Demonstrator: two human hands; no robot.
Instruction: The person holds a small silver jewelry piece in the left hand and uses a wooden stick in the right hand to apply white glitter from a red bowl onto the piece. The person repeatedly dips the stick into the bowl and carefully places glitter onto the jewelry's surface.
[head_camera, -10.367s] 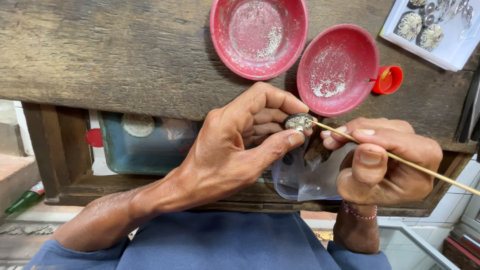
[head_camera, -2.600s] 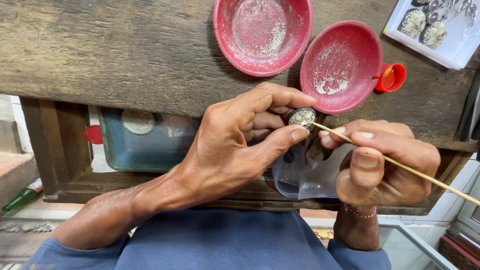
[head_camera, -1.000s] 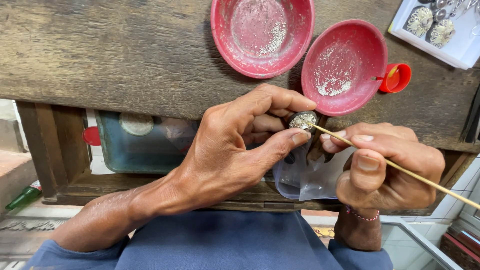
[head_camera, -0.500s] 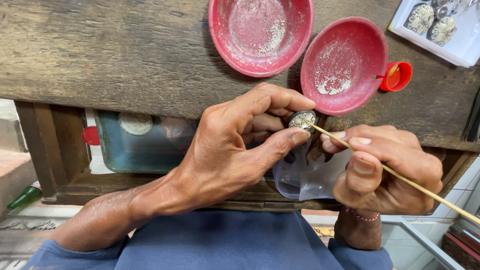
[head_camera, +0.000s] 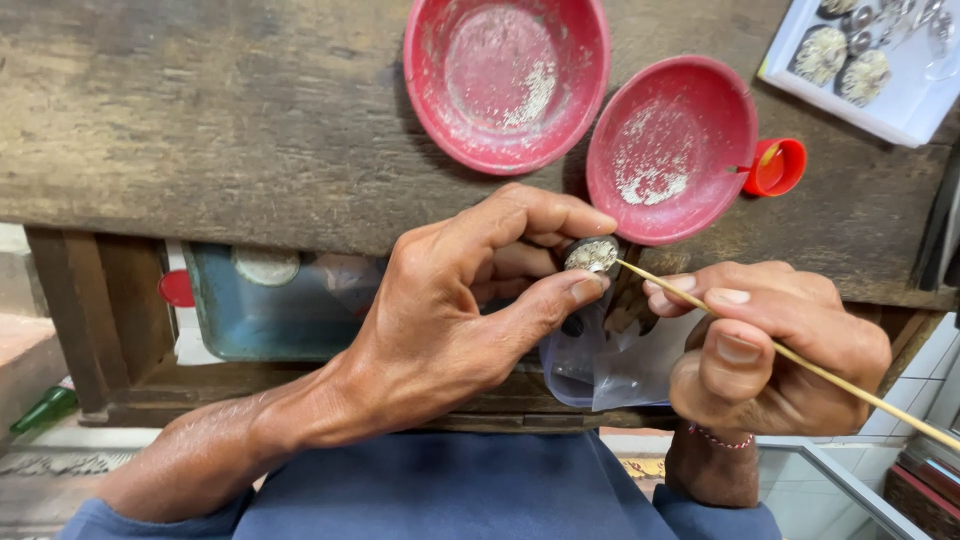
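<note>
1. Underneath everything runs a worn, dark wooden tabletop (head_camera: 200, 120); below its front edge a wooden frame holds a blue-green box (head_camera: 270, 305), and pale tiles show at the lower right.
2. Held just off the tabletop's front edge, the small round piece (head_camera: 592, 255) has a dark rim and a pale, glittering grainy face.
3. The left hand (head_camera: 450, 320) has its grip clamped on the small round piece, thumb below and forefinger curled over.
4. The right hand (head_camera: 775, 345) pinches a thin wooden stick (head_camera: 800, 365), whose tip touches the piece's edge.
5. Two red bowls (head_camera: 505, 80) dusted with pale grains sit just beyond, a small red cap (head_camera: 775, 167) beside one.
6. A white tray (head_camera: 870, 65) of similar pieces lies at the far right; a clear plastic bag (head_camera: 610, 365) hangs under the hands.
</note>
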